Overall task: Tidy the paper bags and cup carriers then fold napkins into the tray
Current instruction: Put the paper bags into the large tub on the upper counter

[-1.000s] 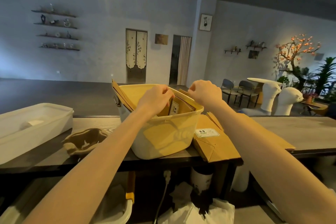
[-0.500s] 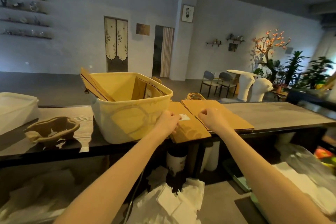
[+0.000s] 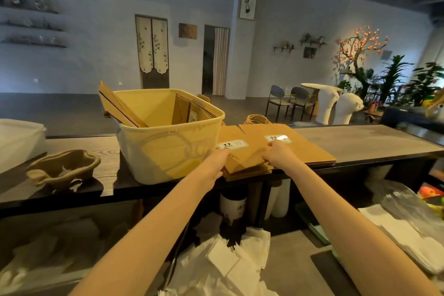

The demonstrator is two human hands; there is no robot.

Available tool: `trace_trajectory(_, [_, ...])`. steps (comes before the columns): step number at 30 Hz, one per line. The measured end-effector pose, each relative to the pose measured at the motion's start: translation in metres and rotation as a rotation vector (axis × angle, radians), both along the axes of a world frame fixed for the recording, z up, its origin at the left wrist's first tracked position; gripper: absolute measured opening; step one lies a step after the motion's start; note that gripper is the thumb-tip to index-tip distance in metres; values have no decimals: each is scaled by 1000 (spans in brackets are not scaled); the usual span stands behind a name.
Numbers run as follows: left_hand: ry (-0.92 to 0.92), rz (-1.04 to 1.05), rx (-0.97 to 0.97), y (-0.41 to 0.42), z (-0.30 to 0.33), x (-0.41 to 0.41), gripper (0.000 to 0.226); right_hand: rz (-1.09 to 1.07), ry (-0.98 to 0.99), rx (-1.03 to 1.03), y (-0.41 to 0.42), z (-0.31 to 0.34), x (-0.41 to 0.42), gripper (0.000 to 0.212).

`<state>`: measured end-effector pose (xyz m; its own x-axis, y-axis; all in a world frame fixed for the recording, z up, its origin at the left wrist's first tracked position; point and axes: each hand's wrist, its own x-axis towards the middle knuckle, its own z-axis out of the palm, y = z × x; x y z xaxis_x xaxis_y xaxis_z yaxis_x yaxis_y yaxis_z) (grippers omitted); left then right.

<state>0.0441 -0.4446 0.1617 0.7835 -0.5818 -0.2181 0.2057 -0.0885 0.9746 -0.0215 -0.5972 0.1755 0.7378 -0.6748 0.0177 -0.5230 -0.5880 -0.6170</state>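
The cream bin (image 3: 168, 142) is the chief obstacle on the counter (image 3: 360, 144). Touching its right wall lies the flat stack of paper bags (image 3: 259, 154); right of that the counter runs bare. Left of the bin sits a pulp cup carrier (image 3: 63, 168), with a gap between; farther left a white tray (image 3: 19, 142), possibly touching nothing.
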Motion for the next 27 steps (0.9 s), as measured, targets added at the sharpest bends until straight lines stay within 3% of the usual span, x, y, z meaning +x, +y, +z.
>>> trace_trajectory(5, [149,41,-126,-2,1,1,56,-20,-56,128,2,-3,4,34])
trace_trajectory(10, [269,182,-250,0,10,-1,48,-90,-392,347,7,0,2,38])
trace_trajectory(13, [402,131,-328,4,26,-10,41,-82,-510,341,20,10,-11,35])
trace_trajectory(15, [396,125,-339,5,35,-13,38,-54,-487,183,32,14,-26,35])
trace_trajectory(19, [175,74,-225,9,55,-20,40,-145,-246,-635,45,17,-55,29])
trace_trajectory(22, [-136,9,-62,19,68,-25,35,-151,-163,-779,50,26,-62,28])
trace_trajectory(27, [-718,91,105,41,85,-21,30,174,-344,-792,56,42,-56,42])
